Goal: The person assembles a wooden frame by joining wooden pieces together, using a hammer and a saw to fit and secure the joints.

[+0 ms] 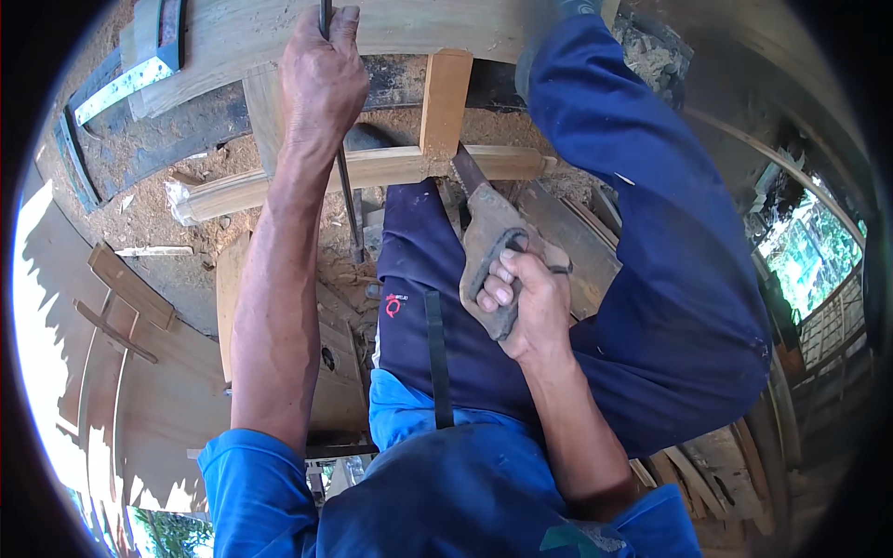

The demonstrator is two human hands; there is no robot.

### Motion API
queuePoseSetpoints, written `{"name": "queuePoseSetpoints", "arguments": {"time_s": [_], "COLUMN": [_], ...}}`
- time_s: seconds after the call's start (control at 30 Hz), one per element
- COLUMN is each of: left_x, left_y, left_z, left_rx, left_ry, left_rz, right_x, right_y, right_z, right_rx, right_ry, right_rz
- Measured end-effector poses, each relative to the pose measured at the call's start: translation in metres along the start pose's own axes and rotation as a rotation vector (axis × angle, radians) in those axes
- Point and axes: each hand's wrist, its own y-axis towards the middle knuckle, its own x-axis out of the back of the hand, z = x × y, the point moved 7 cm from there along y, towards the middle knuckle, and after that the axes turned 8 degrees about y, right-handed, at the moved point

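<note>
My right hand (527, 296) is wrapped round the worn wooden handle of a handsaw (484, 219). The saw's blade runs up and away, its far part passing against a pale crosswise wooden rail (372, 169), beside a short orange-brown piece of wood (446, 100) joined to it. How deep the teeth sit in the wood cannot be made out. Farther up and left, my left hand (324, 74) is closed on a thin dark rod (348, 191), which shows above the fist and again below the wrist. A wide pale board (409, 28) lies beyond.
My bent right leg (642, 186) rises on the right, near the saw. A framing square (130, 88) lies at the far left. Sawdust (246, 158) and offcuts cover the ground. A wooden frame saw (116, 330) stands at the left, and timber strips (716, 474) lie at lower right.
</note>
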Motion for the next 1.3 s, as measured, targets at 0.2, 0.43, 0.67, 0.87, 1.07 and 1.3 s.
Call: {"name": "queuePoseSetpoints", "arguments": {"time_s": [0.2,0.43,0.67,0.87,1.07,1.3], "left_x": [-0.001,-0.002,-0.004,-0.003,-0.001,0.029], "left_y": [0.006,0.002,0.008,0.005,0.003,-0.058], "left_z": [-0.017,-0.002,-0.006,-0.007,-0.008,-0.083], "left_rx": [-0.049,0.025,-0.04,0.026,-0.074,-0.511], "left_ry": [0.019,-0.026,-0.007,-0.017,0.0,0.286], "left_rz": [-0.024,0.055,0.011,0.076,-0.01,-0.356], "right_x": [-0.004,-0.005,-0.005,0.006,-0.032,-0.022], "right_y": [0.055,0.013,0.043,-0.11,-0.238,-0.091], "right_z": [0.006,0.0,0.0,0.029,0.192,0.344], "right_rx": [0.036,0.034,0.044,0.005,0.825,1.477], "right_ry": [0.035,-0.019,0.005,-0.031,-0.824,-1.63], "right_rz": [-0.048,-0.02,0.012,-0.136,0.094,0.081]}}
